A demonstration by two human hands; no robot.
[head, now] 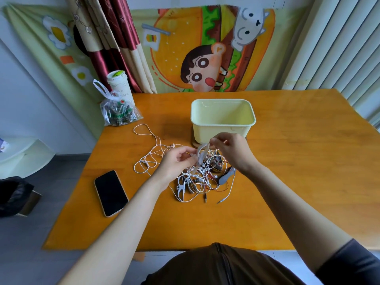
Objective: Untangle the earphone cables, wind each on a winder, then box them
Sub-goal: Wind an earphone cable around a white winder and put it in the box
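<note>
A tangle of white and red earphone cables (pixel 200 177) lies mid-table, with grey winders (pixel 182 187) mixed in and white loops (pixel 148 159) trailing to the left. My left hand (pixel 177 160) grips a pale grey winder (pixel 200 154) lifted above the pile. My right hand (pixel 228 148) pinches a white cable at the winder's upper end. An empty pale yellow box (pixel 223 120) stands just behind my hands. A dark grey winder (pixel 226 175) lies at the tangle's right edge.
A black phone (pixel 111 193) lies face up on the left of the orange table (pixel 298 161). A clear plastic bag (pixel 118 112) and a white cup (pixel 120 87) stand at the back left corner. Loose jack plugs (pixel 212 200) point toward the front edge.
</note>
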